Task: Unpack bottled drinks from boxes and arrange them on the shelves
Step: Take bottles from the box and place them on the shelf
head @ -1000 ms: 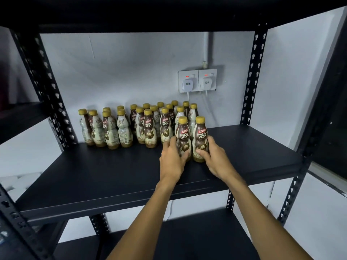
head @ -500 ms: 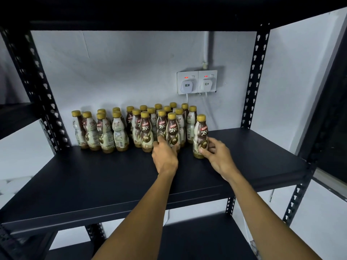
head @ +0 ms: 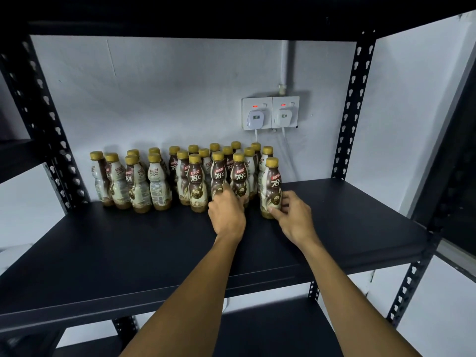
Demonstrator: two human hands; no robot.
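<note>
I am at the step of lining up drinks on the black shelf (head: 128, 248). The bottles (head: 159, 181) stand upright in a bunch at the back, near the wall (head: 167, 99), on the left and middle part. My right hand (head: 296, 217) pinches the end bottle (head: 271, 186) low down, thumb at the front and fingers round its right side. That bottle stands on the shelf at the right end of the bunch, a bit nearer to me than the row. My left hand (head: 226, 217) is up against the bottoms of 2 front bottles (head: 218, 173). Its back faces me, so I cannot tell if it grips 1 or just pushes. I think the job is well on, with lots of bottles up here. Next I would slide the end bottle back and to the left till it sits just beside the others. It is tall and thin, so I should push low and slow, or it may tip and knock the ones next to it.
</note>
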